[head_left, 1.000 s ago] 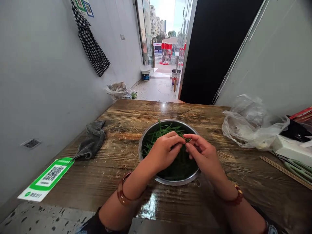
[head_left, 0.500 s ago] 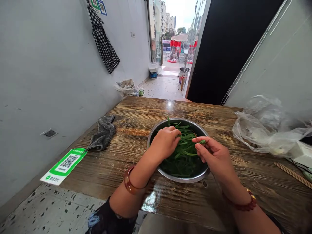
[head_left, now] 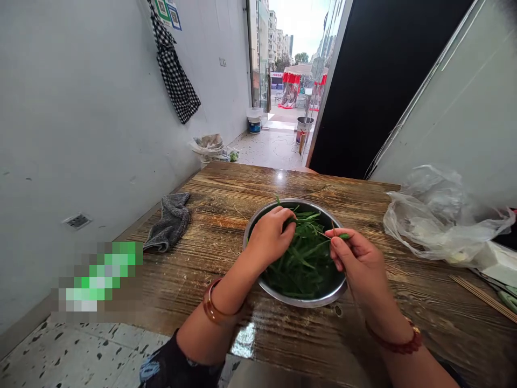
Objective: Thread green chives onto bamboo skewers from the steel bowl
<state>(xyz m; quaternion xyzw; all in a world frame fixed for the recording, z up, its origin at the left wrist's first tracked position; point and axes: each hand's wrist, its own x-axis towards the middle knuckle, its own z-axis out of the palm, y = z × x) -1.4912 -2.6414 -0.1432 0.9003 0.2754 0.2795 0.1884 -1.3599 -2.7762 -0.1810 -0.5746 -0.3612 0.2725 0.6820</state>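
Note:
A steel bowl (head_left: 301, 303) holds many long, flat green leaves (head_left: 305, 261), like garlic chives, that look wet. Over the bowl's left side is my left hand (head_left: 271, 233), its fingers curled down among the leaves, with some green between thumb and forefinger; the fingertips are partly hidden. My right hand (head_left: 359, 256), at the right rim, pinches a thin wooden skewer (head_left: 333, 226). A small folded piece of green leaf (head_left: 343, 236) shows at its fingers, and the skewer's lower part runs down along the palm.
The bowl stands on a wooden table (head_left: 194, 280). A grey cloth (head_left: 172, 218) lies left. On the right are clear plastic bags (head_left: 436, 210), a white box (head_left: 498, 264) and several skewers (head_left: 480, 295). A wall borders the left; an open doorway lies beyond.
My right hand has moved slightly right and down, with the skewer and leaf piece. My left hand has shifted a little left and its fingers are more curled over the leaves.

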